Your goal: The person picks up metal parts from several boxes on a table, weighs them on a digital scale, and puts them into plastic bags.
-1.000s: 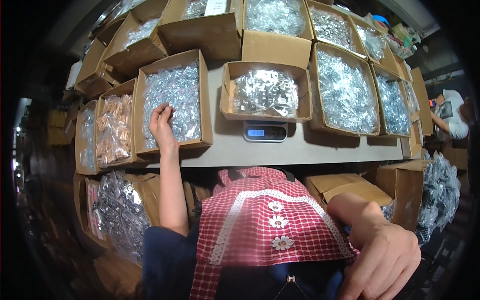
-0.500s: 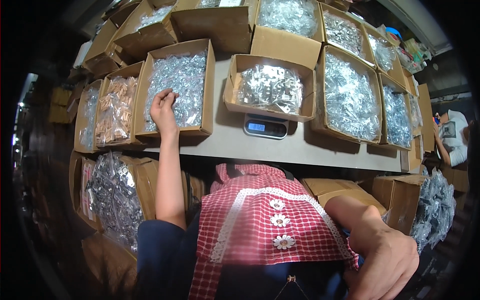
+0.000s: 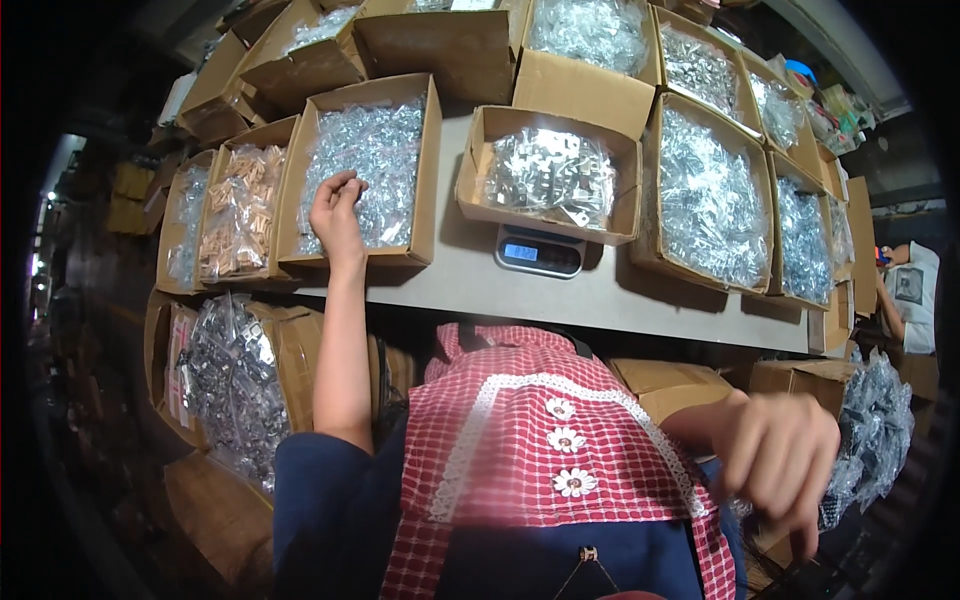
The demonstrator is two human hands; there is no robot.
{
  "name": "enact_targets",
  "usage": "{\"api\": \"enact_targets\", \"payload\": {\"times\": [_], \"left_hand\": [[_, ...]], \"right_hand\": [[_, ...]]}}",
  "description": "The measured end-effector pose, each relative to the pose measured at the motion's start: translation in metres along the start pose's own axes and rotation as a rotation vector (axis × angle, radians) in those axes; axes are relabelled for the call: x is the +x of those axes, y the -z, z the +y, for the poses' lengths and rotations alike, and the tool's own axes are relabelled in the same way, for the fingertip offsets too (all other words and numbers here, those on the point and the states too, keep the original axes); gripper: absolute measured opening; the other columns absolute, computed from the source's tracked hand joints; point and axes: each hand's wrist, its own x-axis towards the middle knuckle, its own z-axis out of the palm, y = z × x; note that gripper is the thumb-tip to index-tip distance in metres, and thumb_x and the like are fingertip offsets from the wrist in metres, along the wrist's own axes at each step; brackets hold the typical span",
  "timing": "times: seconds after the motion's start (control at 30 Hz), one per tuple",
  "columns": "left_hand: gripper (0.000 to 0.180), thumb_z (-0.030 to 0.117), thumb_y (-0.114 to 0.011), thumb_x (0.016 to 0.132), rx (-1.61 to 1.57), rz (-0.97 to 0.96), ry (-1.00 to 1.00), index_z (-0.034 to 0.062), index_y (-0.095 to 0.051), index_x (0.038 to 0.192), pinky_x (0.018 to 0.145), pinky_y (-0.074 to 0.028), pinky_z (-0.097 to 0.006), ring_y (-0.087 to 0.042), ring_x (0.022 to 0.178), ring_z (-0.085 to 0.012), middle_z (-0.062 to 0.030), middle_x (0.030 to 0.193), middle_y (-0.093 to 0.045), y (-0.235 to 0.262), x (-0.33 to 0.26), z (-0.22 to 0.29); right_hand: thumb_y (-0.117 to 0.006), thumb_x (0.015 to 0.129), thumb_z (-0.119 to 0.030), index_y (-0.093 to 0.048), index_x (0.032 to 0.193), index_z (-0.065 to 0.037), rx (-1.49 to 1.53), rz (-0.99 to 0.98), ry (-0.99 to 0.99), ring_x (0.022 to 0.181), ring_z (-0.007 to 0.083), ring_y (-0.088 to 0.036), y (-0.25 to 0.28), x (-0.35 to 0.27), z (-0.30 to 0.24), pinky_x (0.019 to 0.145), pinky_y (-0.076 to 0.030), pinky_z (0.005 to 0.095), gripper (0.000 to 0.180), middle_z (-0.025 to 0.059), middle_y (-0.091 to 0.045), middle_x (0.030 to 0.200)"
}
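My left hand (image 3: 338, 212) is closed, its fingers curled in over a carton (image 3: 431, 170) of small clear bags with silvery metal parts (image 3: 378, 140). What its fingertips pinch, if anything, is hidden. Low on the right, beside my red checked apron (image 3: 520, 440), hangs my right hand (image 3: 782, 455), knuckles up and fingers bent down. Motion smears its fingertips, and I see nothing in them. Ahead, an open carton (image 3: 545, 225) of bagged shiny metal brackets (image 3: 553, 175) rests on a small scale (image 3: 540, 254) with a lit display.
More cartons of bagged parts line the grey table (image 3: 470, 285), among them one with wooden pieces (image 3: 240, 215) and a large one (image 3: 712, 200) at right. Below stand a bag of metal parts (image 3: 235, 375) and clear bags (image 3: 875, 425). A person (image 3: 912, 290) is at far right.
My right hand has risen slightly and turned, its fingers now hanging down. The left hand stays over the same carton. The whole view has shifted a little.
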Motion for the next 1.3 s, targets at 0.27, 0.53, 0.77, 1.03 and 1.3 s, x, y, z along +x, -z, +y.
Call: {"api": "enact_targets", "payload": {"times": [0.27, 0.53, 0.77, 1.03, 1.3], "left_hand": [[0.014, 0.001, -0.057, 0.088, -0.006, -0.003, 0.053, -0.0049, -0.061, 0.1, 0.076, -0.05, -0.027, -0.062, 0.081, -0.0167, -0.0089, 0.09, -0.062, 0.003, -0.002, -0.001], [0.014, 0.002, -0.058, 0.088, 0.006, -0.005, 0.068, -0.0042, -0.061, 0.1, 0.075, -0.05, -0.027, -0.061, 0.079, -0.0163, -0.008, 0.089, -0.062, 0.0, -0.002, 0.002], [0.014, 0.002, -0.057, 0.088, 0.03, -0.025, 0.075, -0.0037, -0.061, 0.1, 0.075, -0.05, -0.027, -0.061, 0.079, -0.0156, -0.0075, 0.089, -0.062, 0.002, 0.0, 0.001], [0.017, 0.004, -0.054, 0.091, 0.006, -0.042, 0.072, -0.0045, -0.058, 0.106, 0.074, -0.049, -0.027, -0.061, 0.079, -0.0164, -0.0094, 0.092, -0.062, 0.001, -0.001, 0.002], [0.027, 0.006, -0.046, 0.096, 0.152, -0.072, -0.065, -0.0025, -0.043, 0.121, 0.076, -0.048, -0.029, -0.062, 0.085, -0.0177, -0.0134, 0.102, -0.06, -0.001, -0.004, 0.002]], "right_hand": [[-0.064, 0.086, -0.024, -0.057, 0.057, 0.001, -0.884, 1.063, -0.967, 0.047, 0.0027, -0.033, 0.046, -0.158, 0.057, 0.044, -0.021, 0.0252, 0.038, -0.0039, -0.041, 0.049], [-0.059, 0.089, -0.036, -0.059, 0.065, -0.001, -1.503, 0.885, -1.354, 0.047, 0.0264, -0.054, 0.06, -0.27, 0.09, 0.048, -0.039, 0.0378, 0.042, 0.015, -0.052, 0.052], [-0.057, 0.088, -0.039, -0.061, 0.065, -0.005, -1.709, 0.721, -1.353, 0.057, 0.0358, -0.058, 0.058, -0.279, 0.098, 0.05, -0.041, 0.0422, 0.042, 0.0154, -0.057, 0.058], [-0.059, 0.09, -0.041, -0.063, 0.075, -0.003, -1.378, 1.02, -1.354, 0.053, 0.0186, -0.051, 0.068, -0.283, 0.092, 0.051, -0.04, 0.0329, 0.04, 0.0104, -0.055, 0.061], [-0.052, 0.095, -0.042, -0.051, 0.121, 0.004, -0.701, 1.385, -1.116, 0.09, 0.0155, -0.059, 0.075, -0.263, 0.092, 0.078, -0.048, 0.0279, 0.053, 0.0143, -0.06, 0.108]]}}
